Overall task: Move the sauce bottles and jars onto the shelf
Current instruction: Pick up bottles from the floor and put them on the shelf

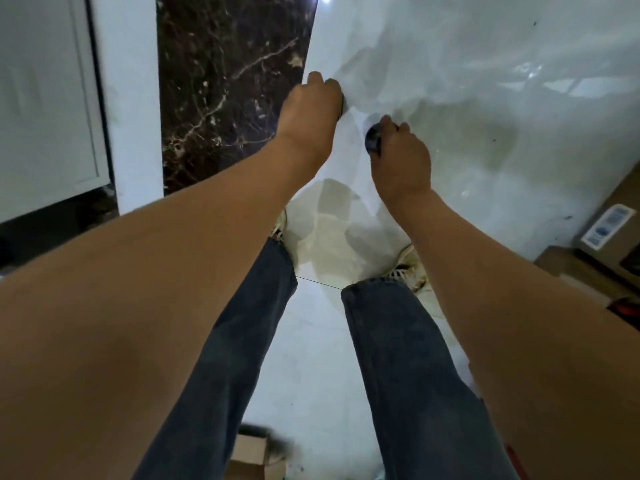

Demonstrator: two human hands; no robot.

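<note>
At the near edge of the view, a brown cardboard box lies on the pale glossy floor, just left of the person's legs in dark blue jeans. A little farther, two light shoes stand on the floor, partly hidden behind the arms. At the right edge there are more cardboard boxes, one with a white and blue label.

Both bare arms stretch forward and down over the floor. The right hand has its fingers curled around a small dark round thing, which looks like the lid or top of a bottle or jar; only this dark part shows, so I cannot tell exactly what it is. The grip of this hand is closed around it. The left hand is a bit farther and to the left, also with curled fingers. A thin dark edge shows at its right side, so it seems to hold something too, but the hand hides it and I cannot tell what. The two hands are near each other but apart.

Beyond the hands, a dark brown marble strip runs in the floor. At the far left stands a white cabinet.
</note>
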